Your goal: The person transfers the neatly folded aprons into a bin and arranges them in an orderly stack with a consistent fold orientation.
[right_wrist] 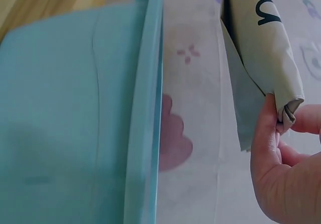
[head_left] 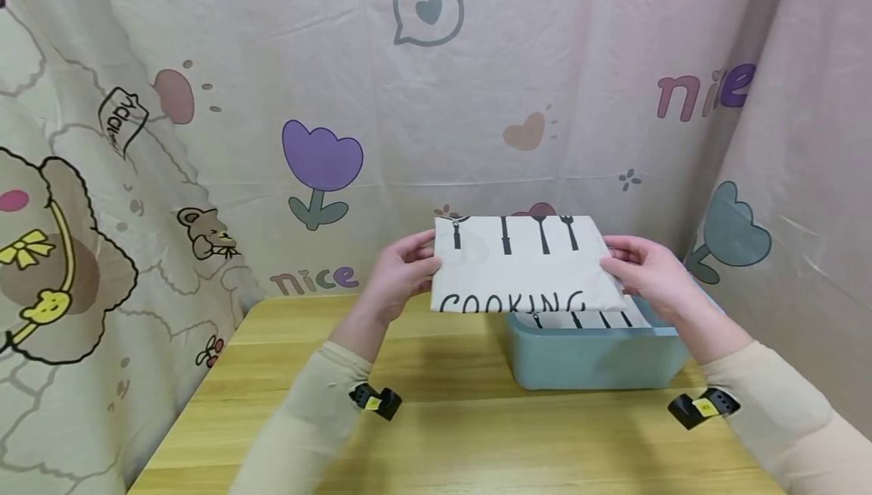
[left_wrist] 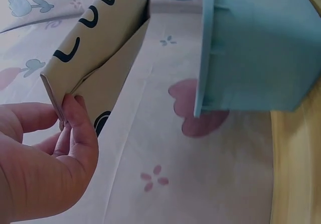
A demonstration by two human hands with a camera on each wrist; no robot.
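A folded white cloth [head_left: 521, 272], printed with dark cutlery and the word COOKING, hangs in the air between both hands. My left hand [head_left: 405, 272] pinches its left edge, thumb on one face and fingers on the other. At the opposite edge my right hand [head_left: 647, 272] pinches it the same way. Folded layers of the cloth show in the left wrist view [left_wrist: 95, 48] and the right wrist view [right_wrist: 266, 48]. Behind and below it stands a light blue plastic bin [head_left: 599, 359], apart from the cloth in both wrist views. Another cutlery-printed white cloth [head_left: 589, 320] lies inside the bin.
The bin rests on the right part of a wooden table [head_left: 436, 434]. A patterned curtain [head_left: 436, 116] hangs behind the table and along both sides. Black wrist cameras sit on the left sleeve [head_left: 313, 396] and the right sleeve [head_left: 770, 396].
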